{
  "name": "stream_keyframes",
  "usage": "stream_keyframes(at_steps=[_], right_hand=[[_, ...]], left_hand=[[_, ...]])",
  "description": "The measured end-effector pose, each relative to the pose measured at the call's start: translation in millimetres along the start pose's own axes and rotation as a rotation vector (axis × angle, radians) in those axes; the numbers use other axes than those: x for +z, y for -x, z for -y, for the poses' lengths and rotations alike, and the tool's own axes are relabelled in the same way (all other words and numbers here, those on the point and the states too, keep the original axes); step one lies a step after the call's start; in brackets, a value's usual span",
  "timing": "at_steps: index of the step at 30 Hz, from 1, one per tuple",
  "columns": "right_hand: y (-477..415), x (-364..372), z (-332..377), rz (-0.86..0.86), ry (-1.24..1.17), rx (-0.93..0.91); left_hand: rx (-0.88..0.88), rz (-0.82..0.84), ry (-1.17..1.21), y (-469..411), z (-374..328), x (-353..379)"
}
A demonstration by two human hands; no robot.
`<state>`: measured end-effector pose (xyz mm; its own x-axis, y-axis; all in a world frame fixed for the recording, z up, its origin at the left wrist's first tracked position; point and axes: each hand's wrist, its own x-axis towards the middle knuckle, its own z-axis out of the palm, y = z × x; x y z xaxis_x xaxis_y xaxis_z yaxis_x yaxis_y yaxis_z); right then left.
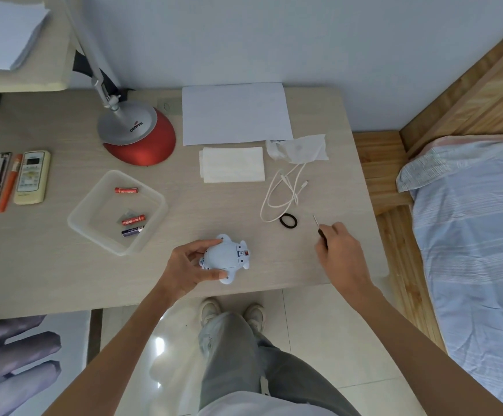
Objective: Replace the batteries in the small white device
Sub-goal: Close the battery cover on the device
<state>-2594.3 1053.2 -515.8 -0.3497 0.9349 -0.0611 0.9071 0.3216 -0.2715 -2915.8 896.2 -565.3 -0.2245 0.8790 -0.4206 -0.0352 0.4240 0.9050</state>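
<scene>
The small white device lies on the pale wood-grain table, close to its front edge. It is a smooth, rounded plastic shell with stubby flipper-like tabs at its corners and a tiny red spot near one end. The left grip wraps round the device's left side, with the fingers curled over the far edge and the thumb pressed on the near edge.

To the right, well apart from the device, the right grip pinches a slim screwdriver by its dark handle. The thin metal shaft points away from the person. Just beyond its tip lies a black elastic hair band, which touches a looped white cable.

Left of the device sits a clear, shallow, square plastic tray. It holds three slender batteries: one red battery at the far side, a second red one nearer, and a dark blue one just beside that.

Farther back stand a lamp base, a red dome topped by a silver disc, a flat white paper sheet and a folded tissue.
</scene>
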Motion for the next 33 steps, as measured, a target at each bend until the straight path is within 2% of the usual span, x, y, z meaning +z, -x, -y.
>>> stream_keyframes(at_steps=[7, 12, 19, 33], right_hand=[[3.5, -63.0, 35.7, -0.041, -0.211, -0.12], [1.7, -90.8, 84.7, 0.059, -0.33, -0.187], [-4.8, -57.4, 128.8, 0.187, -0.366, -0.255], [-9.2, -37.3, 133.5, 0.234, -0.296, -0.252]], left_hand=[[-0.017, -0.005, 0.028, 1.8, -4.6, 1.7], [-0.036, -0.014, 0.036, 2.5, -4.3, 2.9], [-0.024, -0.012, 0.027, 3.0, -4.4, 3.1], [-0.018, -0.012, 0.005, -0.2, -1.0, 3.4]])
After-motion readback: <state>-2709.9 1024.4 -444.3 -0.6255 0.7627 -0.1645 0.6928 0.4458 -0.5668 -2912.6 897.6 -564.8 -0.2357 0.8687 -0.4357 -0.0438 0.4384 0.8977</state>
